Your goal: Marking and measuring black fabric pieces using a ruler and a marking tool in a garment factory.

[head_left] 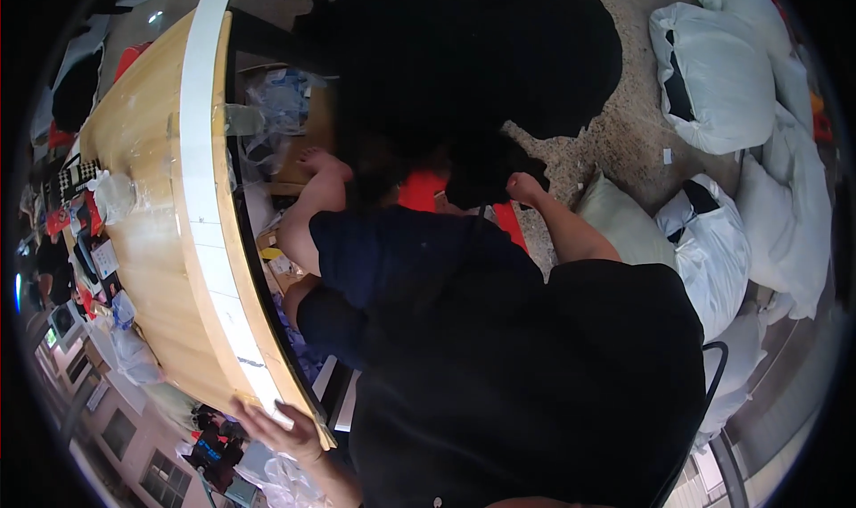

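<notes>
My left hand (281, 429) rests with its fingers spread on the near corner of a wooden table (147, 240), over the end of a white strip with marks (209, 223) along the table's edge. To the right of my legs, my right hand (526, 189) is closed at the border of a piece of black cloth (490, 165). Its fingertips are partly hidden. Beyond that cloth lies a large heap of black cloth (535, 53), too dark to show separate pieces. Something red (421, 191) shows between my legs and the cloth.
Stuffed white sacks (713, 75) are piled on the right, some gaping with black stuff inside. A pale green sack (624, 218) lies near my right forearm. Clear plastic bags (281, 102) fill a cardboard box under the table. Bags and small goods line the table's far left side.
</notes>
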`<state>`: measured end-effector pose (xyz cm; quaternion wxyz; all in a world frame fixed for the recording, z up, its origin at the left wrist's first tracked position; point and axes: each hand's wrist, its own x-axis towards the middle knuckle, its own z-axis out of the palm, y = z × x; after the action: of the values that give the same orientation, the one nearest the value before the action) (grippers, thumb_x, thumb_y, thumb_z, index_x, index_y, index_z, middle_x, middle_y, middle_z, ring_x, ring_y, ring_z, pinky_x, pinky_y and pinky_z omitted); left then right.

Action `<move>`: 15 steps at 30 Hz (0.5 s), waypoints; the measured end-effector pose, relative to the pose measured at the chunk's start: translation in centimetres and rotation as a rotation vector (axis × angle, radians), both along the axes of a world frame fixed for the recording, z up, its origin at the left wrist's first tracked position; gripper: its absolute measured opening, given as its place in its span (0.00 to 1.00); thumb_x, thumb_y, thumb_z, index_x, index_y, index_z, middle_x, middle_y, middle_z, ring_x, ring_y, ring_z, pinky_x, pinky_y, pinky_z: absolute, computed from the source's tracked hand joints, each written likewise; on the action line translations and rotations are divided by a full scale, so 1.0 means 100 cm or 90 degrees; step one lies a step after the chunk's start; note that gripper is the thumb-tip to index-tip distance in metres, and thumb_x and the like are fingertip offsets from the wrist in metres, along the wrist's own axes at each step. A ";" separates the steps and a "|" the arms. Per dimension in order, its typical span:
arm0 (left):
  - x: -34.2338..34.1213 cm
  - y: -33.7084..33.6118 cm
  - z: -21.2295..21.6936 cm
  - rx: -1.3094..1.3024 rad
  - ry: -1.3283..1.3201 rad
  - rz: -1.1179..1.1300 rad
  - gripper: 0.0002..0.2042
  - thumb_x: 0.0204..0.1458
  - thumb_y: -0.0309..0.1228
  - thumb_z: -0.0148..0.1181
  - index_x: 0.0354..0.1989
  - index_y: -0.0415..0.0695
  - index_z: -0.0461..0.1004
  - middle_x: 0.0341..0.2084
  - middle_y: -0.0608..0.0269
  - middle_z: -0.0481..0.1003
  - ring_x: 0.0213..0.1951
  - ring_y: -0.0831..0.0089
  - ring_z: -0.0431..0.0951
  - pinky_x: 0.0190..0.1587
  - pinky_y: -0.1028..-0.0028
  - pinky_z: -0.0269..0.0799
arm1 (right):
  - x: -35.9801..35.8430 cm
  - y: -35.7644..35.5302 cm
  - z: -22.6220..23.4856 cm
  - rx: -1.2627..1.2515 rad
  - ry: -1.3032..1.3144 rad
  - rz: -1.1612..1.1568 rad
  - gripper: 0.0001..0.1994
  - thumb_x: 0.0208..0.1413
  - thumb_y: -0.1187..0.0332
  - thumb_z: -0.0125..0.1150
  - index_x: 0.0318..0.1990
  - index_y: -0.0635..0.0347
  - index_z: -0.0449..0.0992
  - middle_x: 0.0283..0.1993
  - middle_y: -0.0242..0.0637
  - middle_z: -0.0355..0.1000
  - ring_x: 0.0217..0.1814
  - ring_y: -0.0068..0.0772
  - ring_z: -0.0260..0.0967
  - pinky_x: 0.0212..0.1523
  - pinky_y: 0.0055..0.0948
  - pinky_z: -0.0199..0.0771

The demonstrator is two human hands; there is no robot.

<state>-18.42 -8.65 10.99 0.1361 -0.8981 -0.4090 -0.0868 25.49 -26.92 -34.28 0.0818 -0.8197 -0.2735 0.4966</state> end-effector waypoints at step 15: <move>0.023 -0.006 -0.100 -0.388 -0.342 0.085 0.21 0.50 0.16 0.50 0.55 0.32 0.63 0.56 0.41 0.62 0.48 0.51 0.73 0.48 0.65 0.71 | -0.022 0.046 0.060 0.049 -0.114 0.151 0.10 0.45 0.65 0.55 0.32 0.59 0.77 0.30 0.47 0.75 0.36 0.47 0.74 0.37 0.39 0.73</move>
<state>-16.09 -9.25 1.01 -0.2425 -0.8142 -0.4945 -0.1837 23.33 -22.37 -28.32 0.0288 -0.8190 -0.3934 0.4167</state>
